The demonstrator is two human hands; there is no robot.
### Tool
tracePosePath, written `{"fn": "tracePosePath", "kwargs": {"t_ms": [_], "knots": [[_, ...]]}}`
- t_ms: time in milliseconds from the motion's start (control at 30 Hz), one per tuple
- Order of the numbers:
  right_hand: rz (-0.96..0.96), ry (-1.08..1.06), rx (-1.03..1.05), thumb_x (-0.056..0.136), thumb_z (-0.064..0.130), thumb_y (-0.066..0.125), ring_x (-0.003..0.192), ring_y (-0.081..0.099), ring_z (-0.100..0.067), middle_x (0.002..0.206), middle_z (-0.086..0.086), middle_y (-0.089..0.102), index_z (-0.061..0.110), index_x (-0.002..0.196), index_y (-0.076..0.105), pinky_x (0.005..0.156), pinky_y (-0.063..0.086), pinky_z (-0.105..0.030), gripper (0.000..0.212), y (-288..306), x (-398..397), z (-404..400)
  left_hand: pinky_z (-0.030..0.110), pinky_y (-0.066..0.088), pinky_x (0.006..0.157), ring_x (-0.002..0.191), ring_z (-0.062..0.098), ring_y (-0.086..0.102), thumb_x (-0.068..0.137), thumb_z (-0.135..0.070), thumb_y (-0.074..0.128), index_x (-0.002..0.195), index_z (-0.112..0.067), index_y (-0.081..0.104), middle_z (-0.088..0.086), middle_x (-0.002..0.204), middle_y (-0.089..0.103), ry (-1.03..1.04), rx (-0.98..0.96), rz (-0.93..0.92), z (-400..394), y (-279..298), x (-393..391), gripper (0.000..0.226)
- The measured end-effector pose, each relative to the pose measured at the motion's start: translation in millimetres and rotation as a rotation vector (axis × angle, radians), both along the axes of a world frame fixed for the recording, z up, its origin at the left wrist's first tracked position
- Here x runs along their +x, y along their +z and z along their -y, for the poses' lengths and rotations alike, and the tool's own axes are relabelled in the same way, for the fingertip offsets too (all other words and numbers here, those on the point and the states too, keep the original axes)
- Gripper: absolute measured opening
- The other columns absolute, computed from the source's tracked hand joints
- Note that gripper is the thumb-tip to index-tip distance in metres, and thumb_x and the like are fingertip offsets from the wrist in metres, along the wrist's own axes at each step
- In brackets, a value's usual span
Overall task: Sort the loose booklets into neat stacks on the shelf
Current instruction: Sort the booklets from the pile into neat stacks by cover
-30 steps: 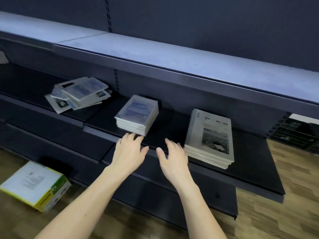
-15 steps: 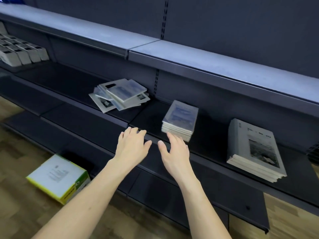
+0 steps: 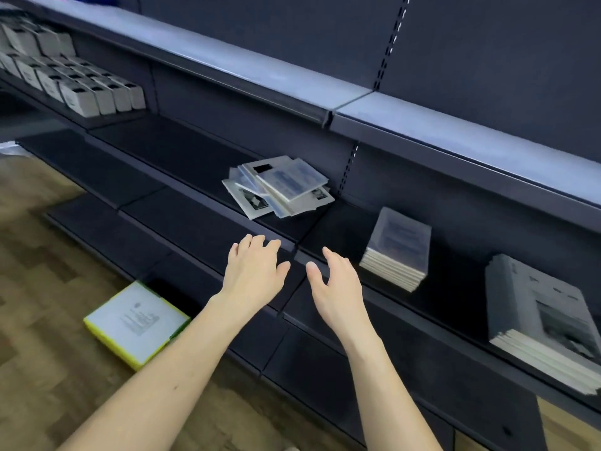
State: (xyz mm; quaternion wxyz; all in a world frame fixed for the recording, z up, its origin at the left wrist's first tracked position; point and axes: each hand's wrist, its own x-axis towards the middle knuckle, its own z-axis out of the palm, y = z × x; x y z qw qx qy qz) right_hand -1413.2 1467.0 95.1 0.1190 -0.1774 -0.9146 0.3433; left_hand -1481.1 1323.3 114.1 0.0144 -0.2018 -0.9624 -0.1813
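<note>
Hovering mid-frame before the dark shelf [image 3: 195, 164], my left hand [image 3: 255, 275] and right hand [image 3: 338, 288] are spread, fingers relaxed, holding nothing. The messy pile of booklets [image 3: 279, 187] lies just above them on the shelf, with a small neat stack [image 3: 396, 249] to the right and a bigger stack [image 3: 546, 320] at the right edge.

Both hands empty, fingers spread: left hand [image 3: 253, 275] and right hand [image 3: 336, 288] hover before the shelf [image 3: 182, 157] edge. Loose booklets [image 3: 279, 187] heaped behind; two neat stacks [image 3: 395, 249] to the right. Yellow box [image 3: 136, 323] on floor.
</note>
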Motion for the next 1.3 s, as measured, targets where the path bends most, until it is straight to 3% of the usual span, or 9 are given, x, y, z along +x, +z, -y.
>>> {"fn": "tracePosePath", "kwargs": {"t_ms": [367,700,900,967,1067,1200,1300], "knots": [[0.002,0.122,-0.116,0.102,0.044,0.044,0.148,0.024,-0.019,0.159,-0.004,0.033,0.018,0.154,0.031,0.120,0.025,-0.047,0.060,-14,-105,16,0.042,0.016,0.120,0.147,0.026,0.020,0.099,-0.044,0.044,0.149,-0.023,0.035,0.007,0.156,0.031,0.080,-0.044,0.004,16,-12,-74,0.055],[0.040,0.103,-0.167,0.100,0.044,0.047,0.142,0.036,-0.028,0.153,-0.010,0.041,0.018,0.154,0.030,0.114,0.034,-0.046,0.062,-37,-210,-14,0.036,0.029,0.109,0.131,0.023,0.039,0.097,-0.042,0.048,0.140,-0.021,0.048,0.001,0.132,0.052,0.084,-0.054,-0.059,-7,-26,-170,0.048],[0.056,0.032,-0.140,0.100,0.047,0.048,0.151,0.012,-0.034,0.164,-0.014,0.019,0.025,0.160,0.010,0.121,0.019,-0.053,0.074,-53,-251,-22,0.037,0.033,0.109,0.129,0.024,0.040,0.095,-0.042,0.050,0.141,-0.023,0.047,0.002,0.130,0.052,0.060,-0.048,-0.021,-12,-35,-208,0.049],[0.044,-0.001,-0.136,0.100,0.044,0.051,0.151,0.012,-0.035,0.164,-0.014,0.020,0.027,0.160,0.011,0.121,0.018,-0.053,0.074,-55,-266,-23,0.037,0.030,0.111,0.132,0.024,0.038,0.095,-0.040,0.050,0.142,-0.025,0.046,0.002,0.133,0.051,0.047,-0.035,-0.011,-11,-36,-223,0.050],[0.049,-0.087,-0.105,0.098,0.040,0.055,0.148,0.022,-0.036,0.160,-0.016,0.027,0.029,0.159,0.015,0.117,0.026,-0.054,0.074,-61,-289,-24,0.038,0.025,0.114,0.135,0.024,0.035,0.095,-0.038,0.051,0.138,-0.027,0.049,0.001,0.137,0.048,0.020,0.000,0.007,-7,-39,-246,0.045],[0.138,-0.186,-0.104,0.098,0.050,0.052,0.151,0.012,-0.033,0.163,-0.015,0.016,0.034,0.159,0.012,0.118,0.023,-0.055,0.074,-63,-314,-13,0.037,0.028,0.111,0.128,0.023,0.041,0.093,-0.036,0.053,0.126,-0.026,0.058,-0.001,0.131,0.052,-0.041,0.026,0.006,1,-42,-282,0.035],[0.284,-0.248,-0.004,0.099,0.060,0.040,0.153,-0.002,-0.034,0.166,-0.016,0.000,0.042,0.157,0.008,0.121,0.012,-0.055,0.069,-62,-333,1,0.036,0.033,0.107,0.128,0.025,0.042,0.093,-0.038,0.050,0.130,-0.025,0.056,0.003,0.133,0.052,-0.089,0.008,-0.018,6,-42,-307,0.040]]}}
